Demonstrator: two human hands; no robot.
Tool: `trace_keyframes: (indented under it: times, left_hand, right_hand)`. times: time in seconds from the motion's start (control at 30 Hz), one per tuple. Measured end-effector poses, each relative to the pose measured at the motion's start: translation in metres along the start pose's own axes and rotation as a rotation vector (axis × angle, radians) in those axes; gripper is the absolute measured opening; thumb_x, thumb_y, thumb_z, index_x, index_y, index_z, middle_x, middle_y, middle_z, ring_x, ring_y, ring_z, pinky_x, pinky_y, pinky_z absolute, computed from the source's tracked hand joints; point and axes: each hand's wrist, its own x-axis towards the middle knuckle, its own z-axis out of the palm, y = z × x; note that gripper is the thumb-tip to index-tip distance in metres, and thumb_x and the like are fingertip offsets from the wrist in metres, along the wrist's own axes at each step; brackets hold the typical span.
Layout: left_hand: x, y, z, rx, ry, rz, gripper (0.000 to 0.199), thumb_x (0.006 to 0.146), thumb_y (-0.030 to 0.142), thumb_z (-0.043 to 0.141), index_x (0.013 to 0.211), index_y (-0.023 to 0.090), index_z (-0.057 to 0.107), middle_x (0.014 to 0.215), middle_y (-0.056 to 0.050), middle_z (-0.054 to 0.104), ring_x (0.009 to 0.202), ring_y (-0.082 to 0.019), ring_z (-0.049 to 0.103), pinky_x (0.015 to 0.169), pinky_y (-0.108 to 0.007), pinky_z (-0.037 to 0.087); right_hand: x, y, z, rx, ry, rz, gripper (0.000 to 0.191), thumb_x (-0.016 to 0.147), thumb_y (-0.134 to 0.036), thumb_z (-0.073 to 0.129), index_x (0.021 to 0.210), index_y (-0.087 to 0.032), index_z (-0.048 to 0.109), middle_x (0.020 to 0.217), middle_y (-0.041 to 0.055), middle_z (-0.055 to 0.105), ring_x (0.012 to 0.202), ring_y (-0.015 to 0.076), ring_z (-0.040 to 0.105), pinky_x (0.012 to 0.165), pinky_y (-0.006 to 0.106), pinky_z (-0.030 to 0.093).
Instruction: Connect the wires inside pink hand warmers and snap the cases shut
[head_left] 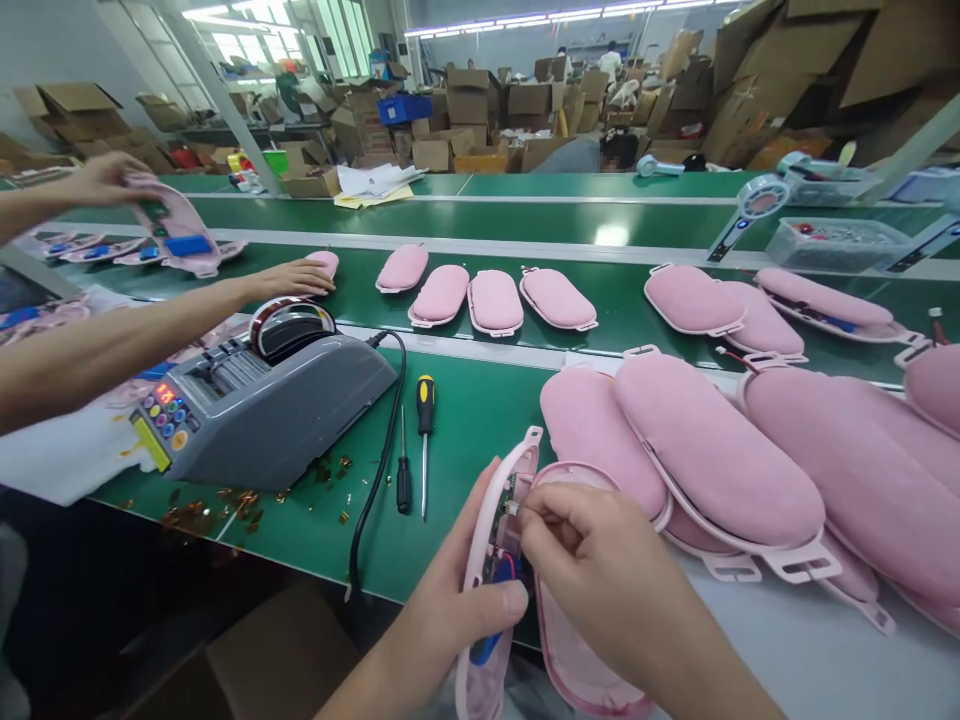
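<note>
A green workbench [472, 400] spans the view, and along its right side lie pink padded pieces [720, 450], several overlapping. A grey tape dispenser [300, 400] stands at the left, its power cord curling near two screwdrivers [425, 400]. Beyond it, one hand of a co-worker [304, 278] rests on another pink piece (that person's other hand lifts an opened shell). Closer in, a pink shell half [574, 655] lies hollow side up at the bench edge, partly under the right forearm and hand. Just left of it, an open pink casing [480, 545] stands tilted on edge in the person's grasp, above the near edge. The left hand [454, 595] grips it from the left: the fingers wrap behind, the thumb lies across the front over a blue battery [489, 648]. The right hand [600, 565] comes in from the right, wrist bent, knuckles up, fingers curled, with thumb and forefinger pinched together at a small white connector [511, 508] beside the circuit board [502, 497].
</note>
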Motion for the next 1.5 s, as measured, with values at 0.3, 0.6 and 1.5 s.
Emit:
trace_keyframes:
  times: [0.3, 0.6, 1.5]
  left_hand:
    - [0.005, 0.003, -0.001, 0.09, -0.075, 0.036, 0.078, 0.076, 0.021, 0.072, 0.143, 0.034, 0.035, 0.145, 0.0, 0.046, 0.136, -0.028, 0.037, 0.112, -0.035, 0.028]
    - [0.034, -0.025, -0.017, -0.284, 0.079, -0.133, 0.075, 0.059, 0.008, 0.074, 0.128, 0.025, 0.053, 0.091, -0.002, 0.071, 0.091, -0.026, 0.067, 0.087, -0.035, 0.047]
    - [0.014, -0.009, -0.045, -0.505, -0.021, -0.457, 0.063, 0.076, 0.059, 0.051, 0.103, 0.006, 0.069, 0.085, -0.016, 0.073, 0.074, -0.03, 0.069, 0.062, -0.035, 0.049]
  right_hand:
    - [0.006, -0.003, -0.003, -0.244, -0.095, 0.016, 0.03, 0.081, -0.01, 0.044, 0.055, -0.02, 0.033, 0.055, -0.0032, 0.049, 0.053, 0.0119, 0.043, 0.049, 0.025, 0.025]
    - [0.084, -0.091, 0.016, -0.98, -0.397, -0.535, 0.022, 0.07, -0.001, 0.061, 0.078, -0.021, 0.065, 0.076, 0.0049, 0.066, 0.06, 0.0208, 0.064, 0.04, 0.025, 0.032]
    - [-0.03, 0.046, 0.04, 0.511, 0.45, -0.427, 0.016, 0.092, -0.015, 0.049, 0.102, -0.027, 0.053, 0.096, 0.004, 0.064, 0.082, 0.0162, 0.067, 0.067, 0.027, 0.057]
